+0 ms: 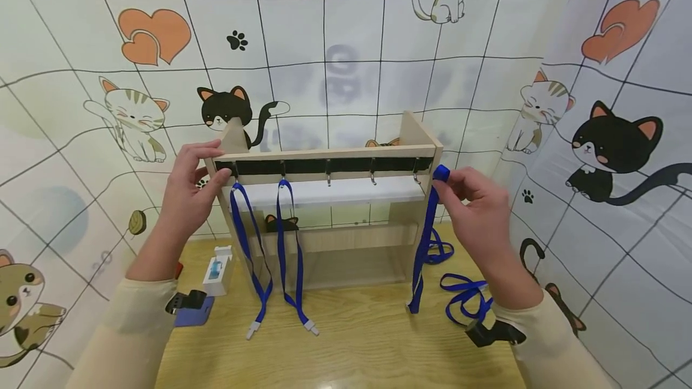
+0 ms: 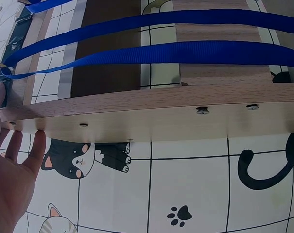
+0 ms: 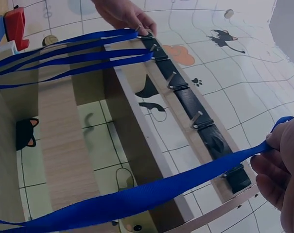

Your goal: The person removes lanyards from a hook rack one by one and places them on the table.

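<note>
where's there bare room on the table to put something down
Widest bare patch: the table in front of the rack, between the hanging lanyards and the held lanyard. It's crowded on the right, with loose lanyards, and on the left, with a white box and blue item.

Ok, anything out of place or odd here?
Mildly: loose blue lanyards lie in messy loops on the table, right of the shelf unit, unlike the two lanyards hanging from hooks. No spill or damage visible.

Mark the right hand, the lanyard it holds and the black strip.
Right hand (image 1: 478,204): head view, middle of the hand.
Held lanyard (image 3: 137,198): right wrist view, broad stretch of strap.
Black strip (image 1: 348,165): head view, near its middle.
</note>
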The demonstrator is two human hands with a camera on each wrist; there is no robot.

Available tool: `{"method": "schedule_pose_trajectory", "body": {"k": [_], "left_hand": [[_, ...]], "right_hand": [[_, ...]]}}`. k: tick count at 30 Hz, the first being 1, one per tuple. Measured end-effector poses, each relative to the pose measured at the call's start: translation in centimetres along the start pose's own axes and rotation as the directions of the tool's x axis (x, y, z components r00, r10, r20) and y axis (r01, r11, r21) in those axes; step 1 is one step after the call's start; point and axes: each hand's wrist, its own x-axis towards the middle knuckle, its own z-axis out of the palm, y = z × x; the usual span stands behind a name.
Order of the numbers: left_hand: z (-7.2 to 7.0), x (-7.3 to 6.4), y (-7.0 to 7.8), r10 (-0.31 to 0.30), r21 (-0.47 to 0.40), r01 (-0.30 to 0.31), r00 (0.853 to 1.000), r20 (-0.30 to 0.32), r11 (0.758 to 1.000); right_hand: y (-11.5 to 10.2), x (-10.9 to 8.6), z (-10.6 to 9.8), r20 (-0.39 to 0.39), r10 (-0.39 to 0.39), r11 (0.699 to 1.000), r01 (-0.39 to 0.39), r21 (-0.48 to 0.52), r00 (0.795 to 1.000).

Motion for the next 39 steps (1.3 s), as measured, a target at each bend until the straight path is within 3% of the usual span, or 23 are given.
{"method": "schedule_pose_trajectory", "body": {"k": [11, 18, 25, 35, 39], "left_hand": [[0.1, 0.1, -0.1, -0.002, -0.001, 0.002, 1.000, 0.002, 1.000], [0.1, 0.2, 0.0, 0.002, -0.002, -0.002, 1.000, -0.004, 1.000], [0.1, 0.1, 0.1, -0.025, -0.008, 0.025, 1.000, -0.005, 1.000], [0.1, 0.0, 0.0, -0.020, -0.013, 0.020, 1.000, -0.013, 1.000], [0.1, 0.0, 0.0, -0.027, -0.023, 0.026, 1.000, -0.015, 0.999]], "right_hand": [[1.7, -2.3, 0.2, 0.092, 0.038, 0.997, -0.032, -0.074, 0.995], [4.1, -4.4, 0.4, 0.162, 0.067, 0.987, -0.042, -0.155, 0.985], [6.4, -6.3, 1.0, 0.231, 0.094, 0.984, -0.054, -0.170, 0.968], [8.9, -8.7, 1.5, 0.356, 0.125, 0.984, -0.071, -0.161, 0.926], [9.8, -9.9, 1.7, 0.433, 0.121, 0.988, -0.066, -0.140, 0.893]]}}
